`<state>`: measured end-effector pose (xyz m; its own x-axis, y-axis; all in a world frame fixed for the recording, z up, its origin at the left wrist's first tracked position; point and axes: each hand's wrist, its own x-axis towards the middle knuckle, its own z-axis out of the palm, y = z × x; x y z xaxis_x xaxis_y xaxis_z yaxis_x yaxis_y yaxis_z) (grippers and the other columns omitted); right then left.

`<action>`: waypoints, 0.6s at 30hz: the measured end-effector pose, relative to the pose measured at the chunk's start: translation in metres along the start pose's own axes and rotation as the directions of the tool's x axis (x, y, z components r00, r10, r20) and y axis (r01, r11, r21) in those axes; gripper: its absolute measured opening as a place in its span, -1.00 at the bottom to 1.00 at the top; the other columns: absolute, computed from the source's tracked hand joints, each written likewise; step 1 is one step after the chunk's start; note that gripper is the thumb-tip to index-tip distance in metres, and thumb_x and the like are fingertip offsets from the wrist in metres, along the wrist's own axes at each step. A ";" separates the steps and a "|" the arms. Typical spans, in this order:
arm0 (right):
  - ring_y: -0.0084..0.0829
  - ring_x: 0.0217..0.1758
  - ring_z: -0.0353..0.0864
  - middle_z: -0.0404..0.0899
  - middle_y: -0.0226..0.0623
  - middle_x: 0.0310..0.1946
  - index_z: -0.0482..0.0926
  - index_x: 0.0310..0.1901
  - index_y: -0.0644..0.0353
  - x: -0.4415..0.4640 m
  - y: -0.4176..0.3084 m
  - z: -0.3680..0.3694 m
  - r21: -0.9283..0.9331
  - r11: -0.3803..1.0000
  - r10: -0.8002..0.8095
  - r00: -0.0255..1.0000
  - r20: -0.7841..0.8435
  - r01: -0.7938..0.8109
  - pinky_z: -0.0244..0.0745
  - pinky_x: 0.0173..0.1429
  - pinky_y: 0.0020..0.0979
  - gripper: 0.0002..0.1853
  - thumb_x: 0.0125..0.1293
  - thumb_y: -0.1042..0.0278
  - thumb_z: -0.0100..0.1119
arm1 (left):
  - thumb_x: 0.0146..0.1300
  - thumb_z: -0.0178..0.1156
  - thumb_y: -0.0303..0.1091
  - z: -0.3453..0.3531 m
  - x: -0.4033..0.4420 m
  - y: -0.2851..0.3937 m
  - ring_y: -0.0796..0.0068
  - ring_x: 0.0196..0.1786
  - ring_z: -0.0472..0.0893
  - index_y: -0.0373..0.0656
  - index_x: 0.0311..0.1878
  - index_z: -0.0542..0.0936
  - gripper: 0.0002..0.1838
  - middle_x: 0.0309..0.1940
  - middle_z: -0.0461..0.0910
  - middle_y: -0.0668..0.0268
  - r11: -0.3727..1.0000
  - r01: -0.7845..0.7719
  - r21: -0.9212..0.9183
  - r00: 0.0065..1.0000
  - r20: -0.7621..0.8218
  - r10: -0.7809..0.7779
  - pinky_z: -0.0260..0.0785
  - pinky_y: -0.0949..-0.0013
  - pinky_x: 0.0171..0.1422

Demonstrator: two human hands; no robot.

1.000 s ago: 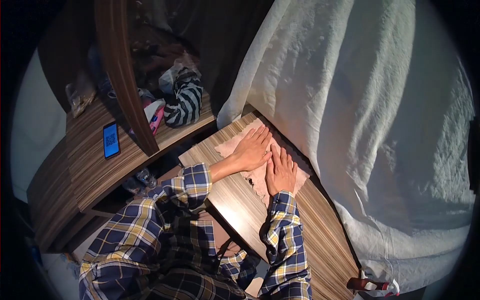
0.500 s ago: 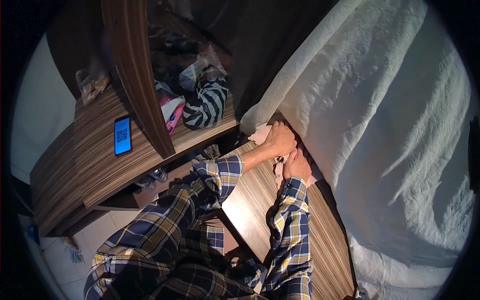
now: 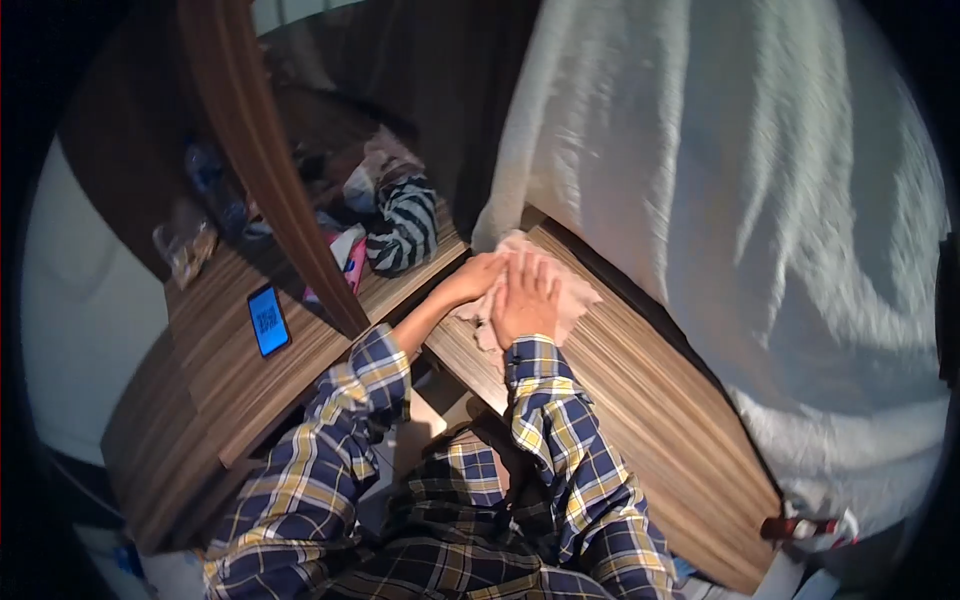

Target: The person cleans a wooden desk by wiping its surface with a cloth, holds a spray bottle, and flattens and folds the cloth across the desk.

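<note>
A pink cloth (image 3: 573, 302) lies spread and wrinkled on the far end of the wood-grain tabletop (image 3: 640, 420). My right hand (image 3: 527, 300) rests flat on it, fingers stretched and slightly apart. Beside it, my left hand (image 3: 476, 277) reaches in from the left and touches the cloth's left part. Its fingers look extended, though their tips are partly hidden near my right hand. Ragged edges of the cloth show below and to the right of the hands.
Left, a phone with a lit blue screen (image 3: 268, 321) lies on a wood-grain counter (image 3: 215, 380) beside a dark upright panel (image 3: 290, 200). A striped bundle (image 3: 405, 228) and pink packet (image 3: 350, 262) sit behind. A pale curtain (image 3: 660, 180) hangs right; a red item (image 3: 797, 528) lies lower right.
My hands have gone from gripping the bunched cloth to lying on it, and the cloth is spread wider. The camera view has shifted, bringing the red item into sight.
</note>
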<state>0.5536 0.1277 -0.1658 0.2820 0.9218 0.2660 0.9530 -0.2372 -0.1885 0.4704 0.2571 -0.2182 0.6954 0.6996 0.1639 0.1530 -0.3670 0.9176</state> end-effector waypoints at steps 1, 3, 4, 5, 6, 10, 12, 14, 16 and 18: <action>-0.04 0.60 0.01 0.08 -0.12 0.54 0.15 0.51 0.05 -0.006 -0.006 0.005 0.010 0.999 0.032 0.999 -0.010 -0.031 -0.19 0.59 0.10 -0.38 0.45 0.10 -0.23 | 0.51 -0.16 -0.05 -0.004 -0.010 -0.005 -0.27 0.14 0.51 -0.35 0.11 0.52 -0.49 0.03 0.56 -0.24 0.992 0.035 0.121 0.999 -0.012 -0.033 0.36 -0.06 0.21; -0.06 0.59 0.03 0.09 -0.12 0.54 0.17 0.50 0.08 -0.018 -0.013 0.018 0.048 0.997 -0.064 0.997 -0.040 0.066 -0.18 0.59 0.10 -0.38 0.44 0.11 -0.19 | 0.51 -0.18 -0.10 -0.012 -0.040 0.026 -0.29 0.14 0.51 -0.41 0.31 0.33 -0.44 0.06 0.55 -0.26 0.926 0.207 0.317 0.978 -0.092 -0.187 0.37 -0.05 0.24; -0.06 0.59 0.03 0.09 -0.12 0.54 0.17 0.50 0.08 -0.013 -0.001 0.011 0.074 0.996 -0.058 0.998 0.019 0.056 -0.18 0.59 0.10 -0.38 0.44 0.11 -0.19 | 0.50 -0.18 -0.16 -0.004 -0.042 0.050 -0.18 0.34 0.39 -0.43 0.44 0.16 -0.39 0.27 0.42 -0.22 0.855 0.261 0.449 0.964 -0.167 -0.207 0.26 -0.01 0.39; -0.07 0.59 0.04 0.10 -0.13 0.53 0.18 0.49 0.09 -0.018 -0.008 0.010 0.093 0.992 -0.088 0.995 0.042 0.084 -0.17 0.59 0.09 -0.38 0.43 0.12 -0.17 | 0.50 -0.19 -0.17 -0.005 -0.053 0.048 -0.08 0.44 0.28 -0.42 0.46 0.15 -0.38 0.37 0.30 -0.16 0.776 0.157 0.611 0.980 -0.190 -0.049 0.13 0.01 0.47; -0.09 0.59 0.05 0.11 -0.13 0.53 0.19 0.49 0.09 -0.024 -0.009 0.005 0.130 0.985 -0.120 0.991 0.062 0.111 -0.16 0.59 0.09 -0.38 0.42 0.14 -0.15 | 0.49 -0.20 -0.17 -0.005 -0.063 0.051 0.03 0.54 0.16 -0.40 0.48 0.13 -0.38 0.48 0.18 -0.09 0.645 0.069 0.761 0.978 -0.180 0.108 0.01 0.03 0.56; -0.13 0.59 0.05 0.16 -0.15 0.51 0.21 0.48 0.12 -0.047 -0.004 -0.008 0.240 0.961 -0.163 0.981 0.102 0.135 -0.12 0.59 0.05 -0.38 0.39 0.20 -0.12 | 0.48 -0.22 -0.21 0.003 -0.086 0.067 0.12 0.60 0.02 -0.36 0.51 0.11 -0.38 0.53 0.08 -0.02 0.687 0.065 0.724 0.998 -0.063 -0.027 -0.22 0.04 0.63; -0.15 0.59 0.06 0.17 -0.16 0.50 0.22 0.47 0.13 -0.104 -0.011 -0.035 0.203 0.966 -0.169 0.985 0.032 0.159 -0.12 0.59 0.04 -0.38 0.39 0.20 -0.11 | 0.45 -0.18 -0.24 0.020 -0.135 0.083 0.05 0.60 0.00 -0.37 0.51 0.09 -0.36 0.53 0.05 -0.10 0.665 0.007 0.747 0.994 -0.077 0.076 -0.23 0.02 0.63; -0.17 0.59 0.07 0.19 -0.20 0.50 0.25 0.47 0.09 -0.119 -0.004 -0.043 0.194 0.965 -0.186 0.982 0.032 0.177 -0.10 0.58 0.05 -0.38 0.38 0.19 -0.08 | 0.45 -0.19 -0.22 0.033 -0.151 0.097 -0.02 0.61 -0.06 -0.42 0.51 0.05 -0.33 0.55 -0.03 -0.13 0.643 0.056 0.764 0.992 -0.116 0.051 -0.25 -0.02 0.63; -0.17 0.58 0.09 0.21 -0.22 0.49 0.27 0.46 0.08 -0.125 0.003 -0.041 0.196 0.964 -0.182 0.983 -0.006 0.180 -0.08 0.57 0.06 -0.38 0.35 0.20 -0.03 | 0.42 -0.15 -0.20 0.046 -0.155 0.093 -0.10 0.61 -0.09 -0.44 0.50 0.06 -0.31 0.55 -0.06 -0.15 0.675 0.117 0.728 0.987 -0.159 0.001 -0.27 -0.07 0.62; -0.18 0.57 0.11 0.23 -0.21 0.48 0.29 0.44 0.09 -0.127 0.003 -0.050 0.176 0.974 -0.152 0.988 0.030 0.144 -0.05 0.57 0.06 -0.37 0.33 0.21 0.02 | 0.39 -0.11 -0.18 0.048 -0.149 0.098 -0.17 0.60 -0.12 -0.37 0.51 0.08 -0.29 0.55 -0.05 -0.12 0.675 0.106 0.730 0.988 -0.155 0.012 -0.29 -0.15 0.60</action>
<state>0.5262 -0.0052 -0.1528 0.1305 0.9558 0.2633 0.9491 -0.0437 -0.3119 0.4156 0.0871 -0.1702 0.5798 0.7819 0.2291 0.6897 -0.6207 0.3728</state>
